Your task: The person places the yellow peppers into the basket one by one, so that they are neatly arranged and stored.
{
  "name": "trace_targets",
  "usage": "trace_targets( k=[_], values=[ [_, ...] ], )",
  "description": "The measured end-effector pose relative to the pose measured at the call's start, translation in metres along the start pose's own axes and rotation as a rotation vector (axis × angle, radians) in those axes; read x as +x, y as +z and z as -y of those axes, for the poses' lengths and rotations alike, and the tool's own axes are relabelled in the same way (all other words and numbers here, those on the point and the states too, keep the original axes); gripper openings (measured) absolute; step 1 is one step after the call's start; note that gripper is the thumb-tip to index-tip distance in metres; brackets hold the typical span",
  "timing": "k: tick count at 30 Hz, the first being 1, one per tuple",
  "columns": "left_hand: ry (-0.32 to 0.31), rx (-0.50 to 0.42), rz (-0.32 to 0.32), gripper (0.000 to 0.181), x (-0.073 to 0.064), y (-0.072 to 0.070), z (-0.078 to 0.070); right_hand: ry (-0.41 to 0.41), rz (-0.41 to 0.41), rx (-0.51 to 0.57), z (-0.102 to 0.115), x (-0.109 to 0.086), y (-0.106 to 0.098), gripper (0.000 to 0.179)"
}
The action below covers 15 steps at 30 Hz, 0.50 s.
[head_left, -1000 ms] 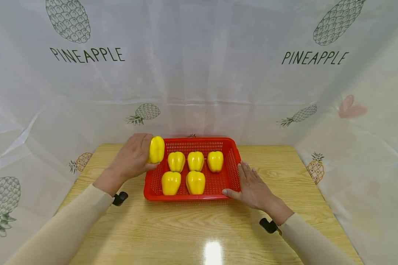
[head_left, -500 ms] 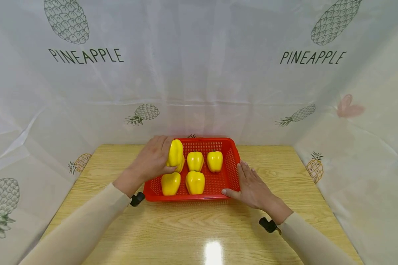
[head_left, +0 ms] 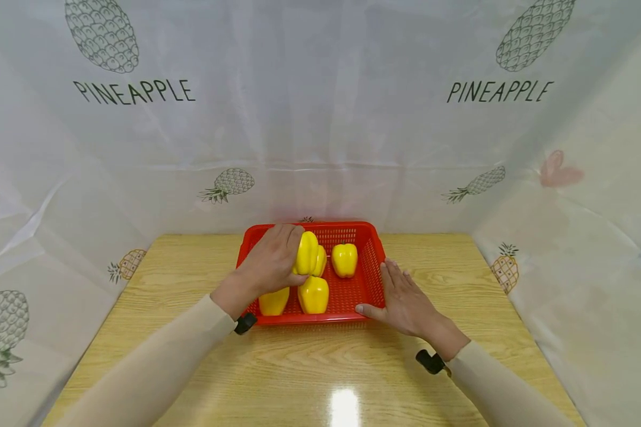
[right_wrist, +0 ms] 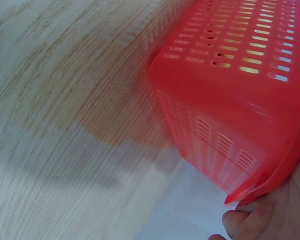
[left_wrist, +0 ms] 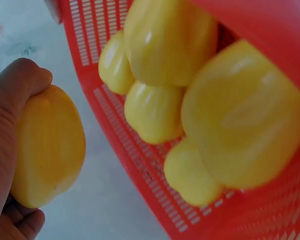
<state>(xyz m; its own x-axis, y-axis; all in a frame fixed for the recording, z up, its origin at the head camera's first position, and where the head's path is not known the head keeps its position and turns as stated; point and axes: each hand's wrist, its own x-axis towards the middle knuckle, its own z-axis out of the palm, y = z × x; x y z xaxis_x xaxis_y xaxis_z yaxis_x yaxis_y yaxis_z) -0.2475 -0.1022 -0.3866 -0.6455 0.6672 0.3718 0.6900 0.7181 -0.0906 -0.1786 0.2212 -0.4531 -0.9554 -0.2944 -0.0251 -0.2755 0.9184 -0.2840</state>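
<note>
My left hand holds a yellow bell pepper over the red plastic basket. In the left wrist view, thumb and fingers wrap the held bell pepper from the side. Several more yellow bell peppers lie in the basket, such as one at the back right and one in the front row. The left hand and its pepper cover part of the back row. My right hand rests against the basket's right end, fingers fairly straight, with its thumb at the front rim.
The basket stands near the back of a wooden table. A white curtain with pineapple prints hangs behind and along both sides. Inside the basket, the bare floor shows at the front right.
My left hand has carried its bell pepper rightward, from the basket's left rim to over the middle of the back row. The right hand has stayed at the basket's right end.
</note>
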Motion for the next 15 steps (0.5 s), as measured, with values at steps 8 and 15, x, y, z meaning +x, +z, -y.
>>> trace_targets(
  k=[8, 15],
  values=[
    [0.015, -0.023, 0.051, 0.084, 0.013, 0.009, -0.017, 0.010, 0.005, 0.003, 0.000, 0.000, 0.000, 0.126],
    [0.004, -0.015, 0.088, 0.085, 0.026, 0.012, -0.027, 0.012, 0.000, 0.006, -0.001, 0.000, 0.000, 0.125]
  ],
)
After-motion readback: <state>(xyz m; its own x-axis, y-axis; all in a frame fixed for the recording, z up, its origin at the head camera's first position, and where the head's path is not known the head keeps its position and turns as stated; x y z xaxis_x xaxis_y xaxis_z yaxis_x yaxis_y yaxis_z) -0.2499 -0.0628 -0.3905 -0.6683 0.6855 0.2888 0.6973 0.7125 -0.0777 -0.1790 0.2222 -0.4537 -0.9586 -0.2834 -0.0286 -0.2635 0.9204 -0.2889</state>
